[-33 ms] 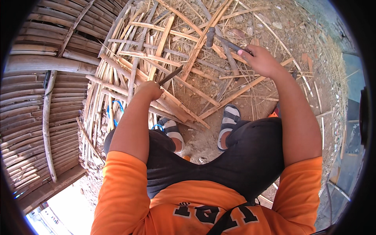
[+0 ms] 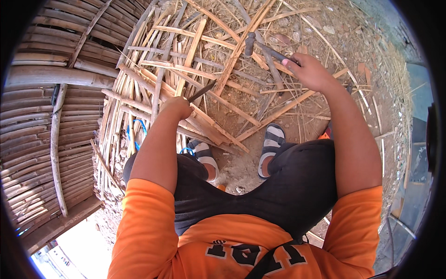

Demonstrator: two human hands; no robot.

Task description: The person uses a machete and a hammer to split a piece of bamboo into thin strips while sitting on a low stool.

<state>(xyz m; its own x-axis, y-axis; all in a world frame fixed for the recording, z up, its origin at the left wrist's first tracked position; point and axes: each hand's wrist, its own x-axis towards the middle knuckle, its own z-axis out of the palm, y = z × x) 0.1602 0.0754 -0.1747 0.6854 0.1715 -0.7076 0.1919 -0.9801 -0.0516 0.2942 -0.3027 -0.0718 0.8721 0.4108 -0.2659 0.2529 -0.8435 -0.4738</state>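
Note:
My left hand [image 2: 176, 108] is closed around the handle of a dark, narrow-bladed knife [image 2: 202, 91]. Its blade points up and to the right, over a pile of split bamboo strips [image 2: 204, 123]. The fingers on the handle are mostly hidden behind the back of the hand. Farther out on the right, my right hand [image 2: 310, 70] grips a hammer [image 2: 274, 52] by the end of its handle. The hammer's dark head points left, above the strips and apart from the knife.
Long bamboo strips [image 2: 232, 67] lie crossed on the dirt ground. On the left stands a slatted bamboo wall [image 2: 55, 125]. A blue cord [image 2: 135, 135] lies near my left leg. My sandalled feet [image 2: 272, 144] rest just before the pile. A grey-blue wall [image 2: 416, 139] rises at the right.
The knife's tip has dipped slightly. My hands and the hammer look the same.

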